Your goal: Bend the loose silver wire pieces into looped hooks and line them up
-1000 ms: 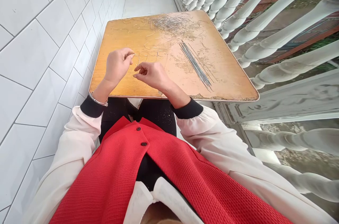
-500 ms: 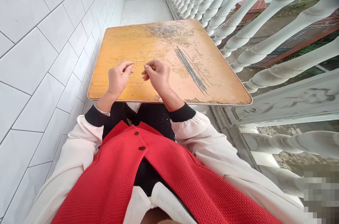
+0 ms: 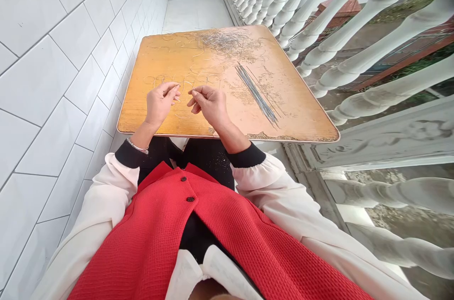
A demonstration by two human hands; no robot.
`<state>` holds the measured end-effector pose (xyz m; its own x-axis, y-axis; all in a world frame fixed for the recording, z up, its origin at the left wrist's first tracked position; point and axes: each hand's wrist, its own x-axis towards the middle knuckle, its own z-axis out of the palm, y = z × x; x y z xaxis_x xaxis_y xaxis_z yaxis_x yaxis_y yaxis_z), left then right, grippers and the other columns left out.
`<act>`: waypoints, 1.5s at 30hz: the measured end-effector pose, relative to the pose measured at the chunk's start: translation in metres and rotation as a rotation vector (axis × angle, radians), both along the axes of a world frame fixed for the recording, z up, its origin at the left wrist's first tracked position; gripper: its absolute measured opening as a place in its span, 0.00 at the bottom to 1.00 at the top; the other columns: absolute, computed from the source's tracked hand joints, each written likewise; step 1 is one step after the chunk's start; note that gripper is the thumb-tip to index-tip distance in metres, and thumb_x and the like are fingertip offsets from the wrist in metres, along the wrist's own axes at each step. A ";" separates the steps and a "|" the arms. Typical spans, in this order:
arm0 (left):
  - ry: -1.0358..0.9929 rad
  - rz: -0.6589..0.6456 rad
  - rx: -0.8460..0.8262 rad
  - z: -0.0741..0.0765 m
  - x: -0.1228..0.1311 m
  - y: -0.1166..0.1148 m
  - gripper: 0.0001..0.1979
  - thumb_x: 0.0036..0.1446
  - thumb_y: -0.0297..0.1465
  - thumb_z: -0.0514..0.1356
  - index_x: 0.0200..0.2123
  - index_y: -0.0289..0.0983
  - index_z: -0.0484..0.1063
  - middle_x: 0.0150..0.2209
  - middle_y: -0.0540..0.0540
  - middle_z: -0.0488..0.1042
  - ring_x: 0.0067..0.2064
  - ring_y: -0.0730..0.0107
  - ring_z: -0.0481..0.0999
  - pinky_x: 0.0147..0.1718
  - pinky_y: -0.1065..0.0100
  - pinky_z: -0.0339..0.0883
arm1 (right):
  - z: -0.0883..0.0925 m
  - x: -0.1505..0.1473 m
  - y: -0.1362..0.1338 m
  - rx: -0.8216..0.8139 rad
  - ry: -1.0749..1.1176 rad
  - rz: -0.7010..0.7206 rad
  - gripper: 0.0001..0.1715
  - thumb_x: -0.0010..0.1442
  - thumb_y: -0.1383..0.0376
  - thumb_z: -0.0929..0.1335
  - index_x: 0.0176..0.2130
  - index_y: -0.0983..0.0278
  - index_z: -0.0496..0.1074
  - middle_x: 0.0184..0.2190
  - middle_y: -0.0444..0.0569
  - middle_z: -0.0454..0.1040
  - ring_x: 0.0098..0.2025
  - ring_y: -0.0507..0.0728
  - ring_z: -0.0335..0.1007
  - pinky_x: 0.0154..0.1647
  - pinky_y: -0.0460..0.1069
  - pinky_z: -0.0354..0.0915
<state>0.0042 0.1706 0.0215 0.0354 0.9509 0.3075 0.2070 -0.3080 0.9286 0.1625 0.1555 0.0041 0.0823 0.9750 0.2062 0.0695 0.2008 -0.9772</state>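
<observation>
My left hand (image 3: 159, 104) is raised above the near part of the table, its thumb and forefinger pinched together. A thin pale wire (image 3: 178, 98) shows at its fingertips. Close by on the right, my right hand (image 3: 209, 104) is also closed in a pinch, seemingly on a thin strand too fine to follow. A small gap separates the two sets of fingertips. Curled thin wires (image 3: 154, 80) lie on the table just beyond my hands. To the right of my right hand rests a bundle of straight grey wires (image 3: 257, 94), lying at a slant.
The worn wooden table (image 3: 301, 115) has a chipped front edge. A tangled heap of thin wires (image 3: 225, 41) lies at its far side. A white tiled wall (image 3: 71, 78) runs along the left, and a white baluster railing (image 3: 326, 40) along the right.
Earlier a pale strand arched between my fingertips; it is no longer clear there. My right hand has shifted slightly left and its fingers have turned a little. The left has barely moved.
</observation>
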 end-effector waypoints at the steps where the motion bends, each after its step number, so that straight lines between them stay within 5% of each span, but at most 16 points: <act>1: 0.027 -0.004 0.010 0.001 -0.002 -0.001 0.04 0.64 0.28 0.63 0.36 0.38 0.79 0.28 0.52 0.79 0.27 0.81 0.77 0.28 0.79 0.70 | -0.001 0.001 0.000 0.016 -0.027 0.001 0.15 0.65 0.56 0.72 0.35 0.65 0.74 0.20 0.41 0.74 0.15 0.46 0.65 0.18 0.41 0.61; 6: 0.102 -0.014 0.041 0.000 -0.004 -0.003 0.07 0.63 0.27 0.63 0.30 0.38 0.77 0.21 0.55 0.74 0.21 0.82 0.71 0.25 0.77 0.67 | -0.004 0.008 -0.002 0.145 -0.320 -0.034 0.22 0.68 0.49 0.67 0.34 0.64 0.75 0.24 0.44 0.74 0.20 0.49 0.67 0.25 0.46 0.64; 11: 0.153 0.008 0.094 -0.008 -0.001 -0.005 0.08 0.64 0.30 0.62 0.31 0.39 0.77 0.21 0.54 0.73 0.25 0.78 0.76 0.29 0.75 0.70 | 0.003 0.012 -0.006 0.368 -0.705 -0.208 0.21 0.71 0.53 0.63 0.37 0.61 0.79 0.32 0.51 0.77 0.38 0.59 0.75 0.42 0.52 0.68; 15: 0.215 0.028 0.174 -0.011 -0.001 -0.006 0.08 0.64 0.31 0.62 0.31 0.40 0.78 0.22 0.54 0.73 0.27 0.75 0.78 0.30 0.74 0.70 | 0.012 0.011 -0.009 0.432 -0.789 -0.185 0.19 0.72 0.55 0.63 0.46 0.61 0.79 0.38 0.53 0.79 0.44 0.62 0.75 0.49 0.55 0.67; 21: 0.282 0.034 0.221 -0.007 -0.001 -0.009 0.08 0.64 0.30 0.61 0.32 0.40 0.78 0.22 0.53 0.74 0.25 0.76 0.74 0.30 0.73 0.67 | 0.018 0.018 -0.006 0.368 -0.804 -0.095 0.19 0.71 0.56 0.64 0.33 0.61 0.77 0.30 0.52 0.78 0.40 0.62 0.75 0.54 0.59 0.66; 32: 0.287 0.031 0.293 -0.013 0.004 -0.011 0.08 0.64 0.29 0.60 0.33 0.40 0.79 0.25 0.52 0.74 0.26 0.75 0.74 0.30 0.72 0.67 | 0.011 0.012 -0.004 0.271 -0.532 -0.109 0.16 0.70 0.57 0.65 0.44 0.60 0.80 0.28 0.49 0.78 0.35 0.58 0.78 0.44 0.54 0.72; 45: -0.062 -0.052 -0.127 0.001 0.018 -0.014 0.04 0.66 0.28 0.62 0.37 0.37 0.77 0.25 0.53 0.78 0.26 0.79 0.79 0.28 0.77 0.72 | 0.012 0.015 0.001 0.138 -0.295 -0.014 0.17 0.67 0.54 0.69 0.41 0.64 0.80 0.24 0.44 0.77 0.22 0.49 0.71 0.26 0.45 0.69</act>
<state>0.0219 0.1569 0.0227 0.0704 0.9796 0.1880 0.1348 -0.1961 0.9713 0.1778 0.1568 0.0164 0.0126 0.9353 0.3536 0.3492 0.3273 -0.8780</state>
